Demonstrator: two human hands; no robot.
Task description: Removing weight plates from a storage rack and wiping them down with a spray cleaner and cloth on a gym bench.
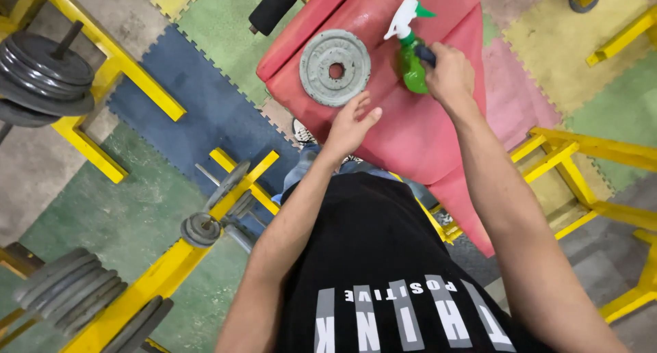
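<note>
right hand [448,76]: closed in a fist round the body of a green spray bottle [411,67], fingers wrapped over its far side, knuckles toward the camera
spray bottle: green body, white trigger head [402,19] with a yellow and green nozzle tip; it stands roughly upright on the red padded bench [410,134], head tilted up and to the left, just right of the weight plate
left hand [350,124]: open and flat, fingers loosely spread and stretched forward, holding nothing; fingertips [363,103] lie at the near edge of the grey weight plate [335,67], and whether they touch it or only the pad beside it cannot be told
weight plate: round, grey, worn, with a centre hole; lies flat on the red bench, upper left part of the pad
red bench: slanted pad running from top centre down to the right, set on a yellow frame [575,161]
surroundings: a stack of dark plates [44,76] on a yellow rack at upper left, more plates [68,291] at lower left, small plates on a bar [202,228] near the left forearm, foam floor tiles [205,107] in blue, green, yellow and pink
</note>
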